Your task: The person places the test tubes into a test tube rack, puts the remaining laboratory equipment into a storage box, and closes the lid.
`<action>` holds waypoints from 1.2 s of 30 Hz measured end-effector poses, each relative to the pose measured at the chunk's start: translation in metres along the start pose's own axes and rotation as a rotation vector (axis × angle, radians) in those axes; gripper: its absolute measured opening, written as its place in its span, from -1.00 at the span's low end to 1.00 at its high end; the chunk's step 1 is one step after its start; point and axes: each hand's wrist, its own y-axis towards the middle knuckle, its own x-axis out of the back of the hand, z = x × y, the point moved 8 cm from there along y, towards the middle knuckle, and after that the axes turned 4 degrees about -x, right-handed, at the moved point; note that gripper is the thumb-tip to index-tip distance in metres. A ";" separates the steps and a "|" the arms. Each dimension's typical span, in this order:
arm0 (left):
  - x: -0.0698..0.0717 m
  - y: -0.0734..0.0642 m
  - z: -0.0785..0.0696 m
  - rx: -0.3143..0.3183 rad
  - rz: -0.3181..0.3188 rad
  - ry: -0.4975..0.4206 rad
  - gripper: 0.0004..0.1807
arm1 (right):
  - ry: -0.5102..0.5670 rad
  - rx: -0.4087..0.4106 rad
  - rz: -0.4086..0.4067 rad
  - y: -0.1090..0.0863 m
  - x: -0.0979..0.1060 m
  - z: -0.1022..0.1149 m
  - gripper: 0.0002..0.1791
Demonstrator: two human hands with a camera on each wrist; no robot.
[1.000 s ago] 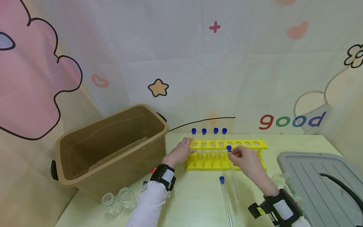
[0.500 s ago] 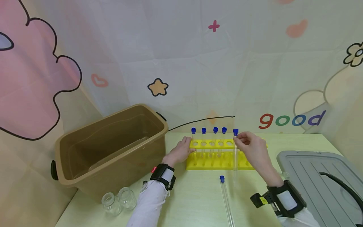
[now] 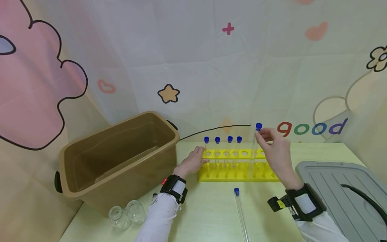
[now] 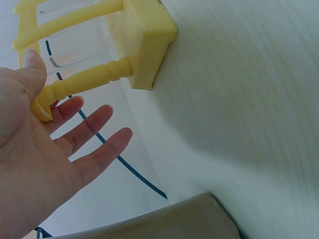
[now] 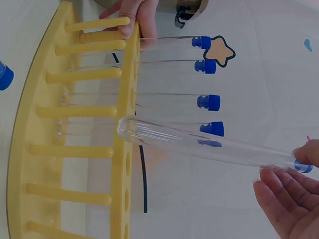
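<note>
A yellow test tube rack [image 3: 223, 177] stands upright on the table, with several blue-capped test tubes in the holes of its left half. My left hand [image 3: 192, 163] pinches the rack's upper left end between thumb and index finger; its other fingers extend freely in the left wrist view. High over the rack, my right hand [image 3: 277, 154] pinches a clear test tube [image 5: 199, 147] just below its blue cap. That tube tilts slightly, and its rounded bottom overlaps the rack's top bar in the right wrist view. Another capped tube [image 3: 241, 215] lies on the table in front.
A large brown bin [image 3: 130, 178] stands to the left, with two small glass jars [image 3: 118, 218] before it. On the right lies a grey ribbed lid [image 3: 332, 191] with a black handle. A printed cloth [image 3: 199, 84] hangs behind the table.
My right hand has lifted the test tube up and a little to the right, from in front of the rack to above it. The left hand has stayed on the rack.
</note>
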 end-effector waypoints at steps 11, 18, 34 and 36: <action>0.001 -0.001 -0.001 0.004 -0.001 -0.001 -0.45 | -0.035 0.028 -0.067 0.010 0.014 0.025 -0.72; 0.001 -0.001 0.001 0.004 -0.005 0.000 -0.45 | 0.054 0.052 -0.089 0.023 -0.004 -0.022 -0.64; 0.001 0.000 -0.002 0.020 -0.016 0.034 -0.46 | 0.035 0.040 -0.122 0.029 -0.029 -0.074 -0.69; 0.001 0.000 -0.002 0.021 -0.015 0.043 -0.46 | 0.055 0.030 -0.093 0.025 -0.024 -0.055 -0.70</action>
